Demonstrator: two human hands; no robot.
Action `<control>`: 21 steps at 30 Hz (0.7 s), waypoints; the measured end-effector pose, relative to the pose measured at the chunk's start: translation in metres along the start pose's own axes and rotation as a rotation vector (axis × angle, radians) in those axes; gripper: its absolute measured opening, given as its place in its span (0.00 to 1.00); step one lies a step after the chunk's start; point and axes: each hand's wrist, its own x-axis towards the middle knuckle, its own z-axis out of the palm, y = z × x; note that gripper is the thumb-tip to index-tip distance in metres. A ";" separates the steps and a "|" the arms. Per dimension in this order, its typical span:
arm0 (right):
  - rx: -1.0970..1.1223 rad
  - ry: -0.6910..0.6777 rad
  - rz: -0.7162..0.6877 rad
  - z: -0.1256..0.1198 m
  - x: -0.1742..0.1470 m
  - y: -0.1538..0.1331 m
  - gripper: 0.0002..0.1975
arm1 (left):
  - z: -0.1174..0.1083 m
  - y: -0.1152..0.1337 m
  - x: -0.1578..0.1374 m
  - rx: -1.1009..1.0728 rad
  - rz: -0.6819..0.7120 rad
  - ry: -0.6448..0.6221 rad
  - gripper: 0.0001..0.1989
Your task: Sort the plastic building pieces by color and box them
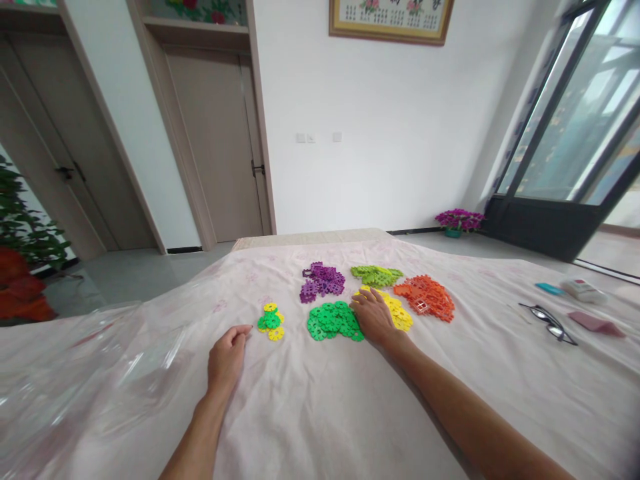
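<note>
My right hand point(373, 315) rests with fingers stretched out on the pile of yellow notched plastic discs point(399, 312), covering part of it. A pile of green notched discs point(333, 320) lies just left of that hand. My left hand point(229, 350) is on the cloth with its fingers curled together; whether anything small is in them I cannot make out. Right beside its fingertips sits a small mixed stack of green and yellow discs point(271, 321). Farther back are purple square pieces point(324, 280), lime-green pieces point(375, 275) and orange-red pieces point(427, 298).
A pale floral cloth point(300, 413) covers the surface. Clear plastic packaging point(125, 373) spreads over the left side. On the right lie eyeglasses point(550, 323), a pinkish cloth point(595, 324), a blue item point(549, 289) and a white packet point(583, 291).
</note>
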 end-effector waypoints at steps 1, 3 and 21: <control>0.015 0.014 0.011 -0.002 0.002 -0.004 0.16 | 0.000 0.000 0.000 -0.003 -0.001 0.000 0.16; 0.071 0.041 0.017 -0.007 0.008 -0.017 0.16 | 0.000 0.000 0.000 -0.007 -0.002 0.000 0.16; 0.369 0.000 -0.152 0.015 0.059 -0.199 0.16 | -0.001 0.004 0.000 0.005 0.011 -0.006 0.15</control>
